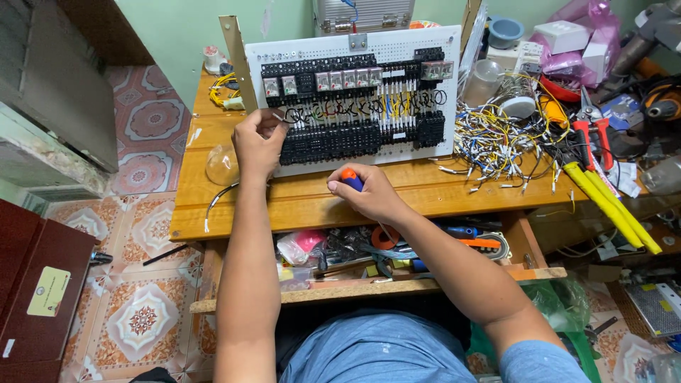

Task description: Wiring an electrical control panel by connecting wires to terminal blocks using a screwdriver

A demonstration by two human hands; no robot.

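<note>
Gripping a screwdriver w/ orange-and-blue handle, right hand is closed round it, fist resting on the wooden desk just in front of the white perforated panel. Handle top pokes out of the fist toward the panel; long axis seems to run roughly up-left to down-right in view, shaft hidden inside the hand, so can't tell where the tip sits. Left hand is curled at the panel's left edge, fingers pinched on a dark wire end by the black terminal blocks; grip looks closed but what exactly is between the fingertips is too small to tell.

Panel stands tilted up on the desk, long side running left-right, relays in a row along the upper rail, yellow/black wiring between rows.

To do it well, I'd say: keep the wire end seated straight in its terminal w/ left hand, bring driver square to the screw, not angled, press lightly before turning. Loose wire pile lies to the right, red-handled cutters further right, both apart from the hands
</note>
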